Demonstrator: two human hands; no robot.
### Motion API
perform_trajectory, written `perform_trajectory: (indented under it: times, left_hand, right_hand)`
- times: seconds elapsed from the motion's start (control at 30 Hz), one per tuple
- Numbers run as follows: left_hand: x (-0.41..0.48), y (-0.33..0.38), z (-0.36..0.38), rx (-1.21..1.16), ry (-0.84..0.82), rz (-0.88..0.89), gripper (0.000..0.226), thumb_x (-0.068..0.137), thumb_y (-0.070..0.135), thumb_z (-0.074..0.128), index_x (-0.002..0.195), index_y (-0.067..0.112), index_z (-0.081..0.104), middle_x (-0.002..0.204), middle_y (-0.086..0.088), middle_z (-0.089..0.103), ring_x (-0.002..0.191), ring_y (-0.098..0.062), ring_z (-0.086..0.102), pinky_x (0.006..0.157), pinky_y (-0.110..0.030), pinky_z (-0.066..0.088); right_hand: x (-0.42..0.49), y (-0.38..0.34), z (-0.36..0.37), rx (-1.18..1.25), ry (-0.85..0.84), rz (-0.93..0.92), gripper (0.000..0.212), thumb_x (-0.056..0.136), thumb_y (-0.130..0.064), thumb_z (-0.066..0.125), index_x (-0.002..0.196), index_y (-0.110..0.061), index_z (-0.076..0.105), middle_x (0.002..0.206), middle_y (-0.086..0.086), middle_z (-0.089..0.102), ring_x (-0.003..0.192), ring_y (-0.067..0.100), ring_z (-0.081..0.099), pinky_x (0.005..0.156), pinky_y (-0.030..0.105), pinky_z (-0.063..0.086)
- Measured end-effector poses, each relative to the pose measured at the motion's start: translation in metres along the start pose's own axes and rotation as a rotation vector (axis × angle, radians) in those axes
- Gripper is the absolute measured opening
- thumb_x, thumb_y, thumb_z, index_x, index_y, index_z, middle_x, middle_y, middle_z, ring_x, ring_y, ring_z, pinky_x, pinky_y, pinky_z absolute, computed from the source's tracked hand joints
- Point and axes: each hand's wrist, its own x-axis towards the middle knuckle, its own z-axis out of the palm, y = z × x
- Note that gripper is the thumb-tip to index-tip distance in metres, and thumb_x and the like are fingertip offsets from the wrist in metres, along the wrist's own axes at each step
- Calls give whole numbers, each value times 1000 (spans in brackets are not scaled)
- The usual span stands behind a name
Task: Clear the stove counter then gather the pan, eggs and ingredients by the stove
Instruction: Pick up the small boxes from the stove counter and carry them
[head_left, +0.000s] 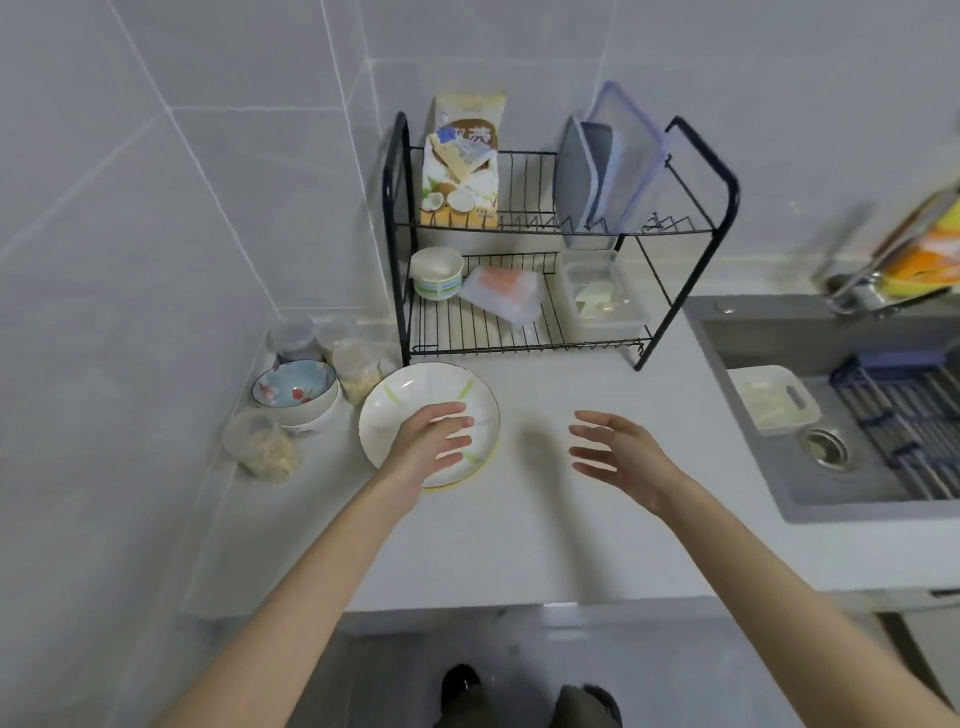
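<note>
At mid-frame the left hand (434, 441) was held spread over the white plate (390, 415) on the counter (571, 530), and the right hand (618, 454) was held open, empty, beside it.

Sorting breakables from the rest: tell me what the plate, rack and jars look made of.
Plate: likely glazed ceramic, glossy white with painted green strokes.
Rack: metal wire, black coated, thin rigid bars.
Jars: probably clear plastic, though glass is possible; cloudy see-through walls.
</note>
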Motion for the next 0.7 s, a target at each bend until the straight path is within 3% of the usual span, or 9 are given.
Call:
perform_trajectory:
  times: [0.3,0.37,0.5,0.7]
  left_hand:
    - [-7,5,169,242,-361,18,19,92,12,56,109,18,61,104,-1,68,89,-17,66,84,-29,51]
    - [-17,-1,222,296,-448,29,21,92,13,57,112,17,61,105,-1,69,90,-17,66,84,-29,52]
    - [-44,-14,329,390,-581,63,23,89,16,62,112,18,63,101,1,69,89,-15,67,85,-30,53]
    - [-106,-52,502,480,-756,83,23,89,16,64,112,20,63,100,3,69,83,-11,66,73,-24,52]
  right_hand:
    - [-69,-7,-148,134,219,-137,28,88,-13,66,116,-15,63,116,7,67,101,28,67,76,34,58]
    - [-94,-6,-194,158,274,-177,32,87,-13,68,118,-13,62,110,9,66,95,25,68,73,32,58]
    - [-143,1,-285,209,396,-223,33,86,-14,69,118,-15,63,107,8,67,90,23,68,80,35,58]
    - [-225,23,-421,316,597,-251,31,86,-14,69,116,-16,64,110,8,66,89,20,68,68,27,58]
